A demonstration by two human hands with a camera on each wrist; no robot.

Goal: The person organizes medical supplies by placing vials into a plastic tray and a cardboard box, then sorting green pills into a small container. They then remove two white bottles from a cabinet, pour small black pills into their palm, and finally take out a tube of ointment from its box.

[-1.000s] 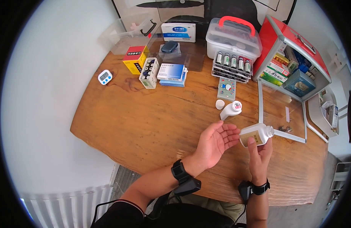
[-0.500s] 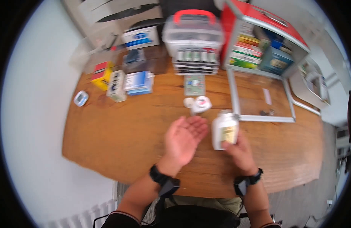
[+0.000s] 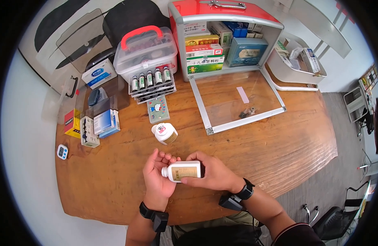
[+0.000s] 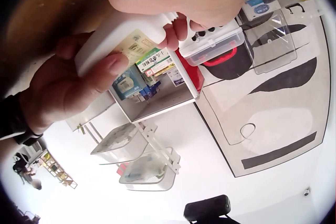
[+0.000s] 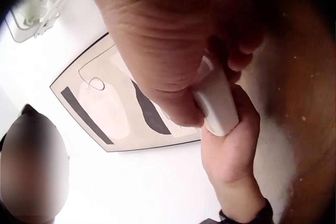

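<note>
A white bottle [image 3: 184,171] with a gold label lies on its side in the right hand [image 3: 215,172], thumb across the label, fingers behind it. Its uncapped-looking neck points left, over the palm of the left hand [image 3: 158,176], which faces up with the fingers slightly bent. In the left wrist view the bottle [image 4: 123,37] slants between both hands; the right wrist view shows its white base end [image 5: 218,103] beside the right thumb. What lies in the left palm is hidden. A second white bottle [image 3: 166,133] stands beyond the hands.
A cabinet [image 3: 230,12] of medicine boxes has its clear door [image 3: 225,98] lowered onto the table [image 3: 279,147]. Left of it are a clear case [image 3: 148,53] with vials and a patterned card [image 3: 157,110]. Small boxes [image 3: 89,131] and a timer [image 3: 62,151] sit farther left.
The right hand has brought the bottle to the left hand and tipped it from upright to sideways, neck toward the left palm. The head view has swung right.
</note>
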